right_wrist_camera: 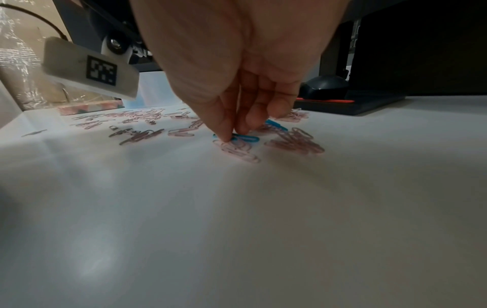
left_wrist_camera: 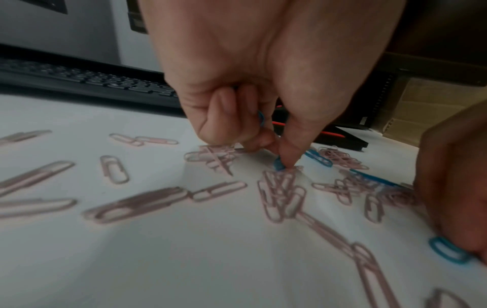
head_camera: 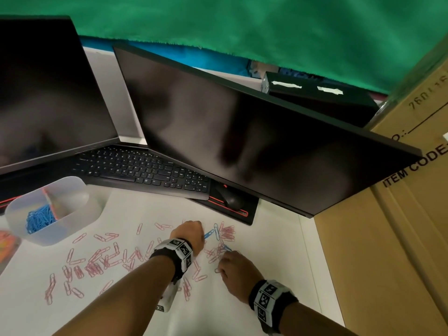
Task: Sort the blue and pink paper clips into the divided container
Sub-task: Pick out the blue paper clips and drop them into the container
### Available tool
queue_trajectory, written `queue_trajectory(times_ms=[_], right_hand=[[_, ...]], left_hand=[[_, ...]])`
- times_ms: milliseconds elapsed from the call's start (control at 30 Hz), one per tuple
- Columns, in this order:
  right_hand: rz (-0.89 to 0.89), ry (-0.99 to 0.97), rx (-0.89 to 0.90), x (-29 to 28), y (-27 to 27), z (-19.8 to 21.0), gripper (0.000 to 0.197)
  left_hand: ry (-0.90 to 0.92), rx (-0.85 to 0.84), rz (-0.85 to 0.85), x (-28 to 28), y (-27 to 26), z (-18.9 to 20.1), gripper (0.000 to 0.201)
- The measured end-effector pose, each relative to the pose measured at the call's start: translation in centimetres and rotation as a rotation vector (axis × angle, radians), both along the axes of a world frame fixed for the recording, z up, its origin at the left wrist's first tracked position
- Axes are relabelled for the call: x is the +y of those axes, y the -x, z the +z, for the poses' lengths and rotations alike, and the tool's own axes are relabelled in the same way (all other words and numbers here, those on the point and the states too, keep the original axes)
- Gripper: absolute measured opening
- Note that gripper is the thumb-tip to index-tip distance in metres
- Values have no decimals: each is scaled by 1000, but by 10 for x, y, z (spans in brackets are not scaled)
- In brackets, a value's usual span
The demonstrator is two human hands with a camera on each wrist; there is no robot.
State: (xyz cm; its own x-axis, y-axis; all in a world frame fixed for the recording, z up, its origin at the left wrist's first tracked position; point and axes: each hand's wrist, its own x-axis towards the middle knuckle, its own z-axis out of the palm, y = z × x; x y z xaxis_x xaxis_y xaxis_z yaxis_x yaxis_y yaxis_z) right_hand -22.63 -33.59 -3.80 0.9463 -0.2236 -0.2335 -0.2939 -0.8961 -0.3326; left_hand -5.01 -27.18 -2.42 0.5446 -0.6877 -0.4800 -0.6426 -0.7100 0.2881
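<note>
A translucent divided container (head_camera: 80,215) stands at the left of the white table, with a heap of blue clips (head_camera: 38,220) in its left compartment. Many pink clips (head_camera: 97,261) lie scattered across the table. My left hand (head_camera: 194,229) (left_wrist_camera: 279,158) pinches the end of a blue clip (left_wrist_camera: 278,164) on the table. A second blue clip (left_wrist_camera: 261,117) is tucked under its curled fingers. Just to the right, my right hand (head_camera: 221,264) (right_wrist_camera: 234,133) pinches another blue clip (right_wrist_camera: 247,138) lying on pink ones. A few more blue clips (head_camera: 226,248) lie between the hands.
A black keyboard (head_camera: 143,168), a mouse (head_camera: 231,198) on a red-edged pad and two dark monitors (head_camera: 254,141) stand behind the clips. A large cardboard box (head_camera: 400,226) walls off the right side. An orange object (head_camera: 7,248) sits at the left edge.
</note>
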Motion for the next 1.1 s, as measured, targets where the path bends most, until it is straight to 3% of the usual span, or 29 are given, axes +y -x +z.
queue_trajectory(times_ms=[167,433,567,733,1100], right_hand=[[-98,-105,47,1,-5,6,16],[-143,-158,112,3,-11,1,20],[-128,-109,8,5,-8,1,13],[-203,-93,-98,5,-2,5,27],[-85,-82,107,5,-20,9,24]], left_hand=[[48,80,43,11,-10,-1,18],[277,235,261,43,-25,4,9],[359,289,338,63,-34,7,19],[438,309,374,91,-46,13,18],[603,449,597,141,-76,40,17]])
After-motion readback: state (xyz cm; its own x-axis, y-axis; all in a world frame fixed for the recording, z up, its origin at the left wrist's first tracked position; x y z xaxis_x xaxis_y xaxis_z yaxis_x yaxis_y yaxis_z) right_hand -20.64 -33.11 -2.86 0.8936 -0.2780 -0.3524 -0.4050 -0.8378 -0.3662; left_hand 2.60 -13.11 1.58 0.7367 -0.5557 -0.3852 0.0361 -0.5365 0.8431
